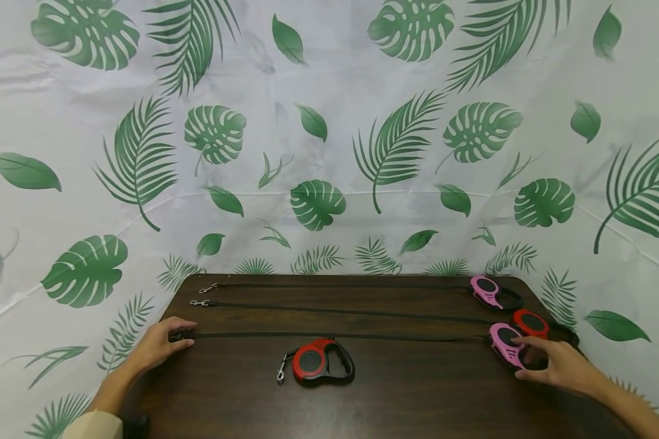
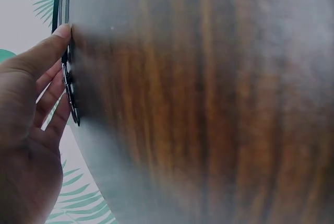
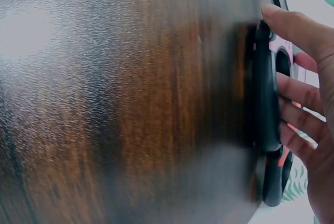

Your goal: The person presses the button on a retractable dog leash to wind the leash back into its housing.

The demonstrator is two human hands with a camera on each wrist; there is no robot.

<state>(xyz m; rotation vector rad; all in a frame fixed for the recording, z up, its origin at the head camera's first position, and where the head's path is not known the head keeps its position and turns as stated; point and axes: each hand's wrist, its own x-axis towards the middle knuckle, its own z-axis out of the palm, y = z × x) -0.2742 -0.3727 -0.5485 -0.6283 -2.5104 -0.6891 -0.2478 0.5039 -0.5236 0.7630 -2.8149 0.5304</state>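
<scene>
At the table's left edge my left hand (image 1: 158, 345) pinches the clip (image 1: 181, 335) end of a black leash strap (image 1: 252, 334). In the left wrist view, the thumb lies on the strap just above the metal clip (image 2: 69, 91), with fingers behind it. The strap runs straight across to a pink retractable leash (image 1: 502, 342) at the right. My right hand (image 1: 567, 367) grips that leash, thumb at its near edge and fingers over its case and handle. In the right wrist view, its black handle (image 3: 267, 98) shows edge-on beneath the fingers.
Farther back, another pink retractable leash (image 1: 484, 291) and a red one (image 1: 529, 322) lie with straps drawn left to metal clips (image 1: 203, 302). A red-and-black retractable leash (image 1: 310, 361) lies mid-table, strap wound in. A leaf-print cloth (image 1: 329, 152) hangs behind the dark wooden table (image 1: 417, 390).
</scene>
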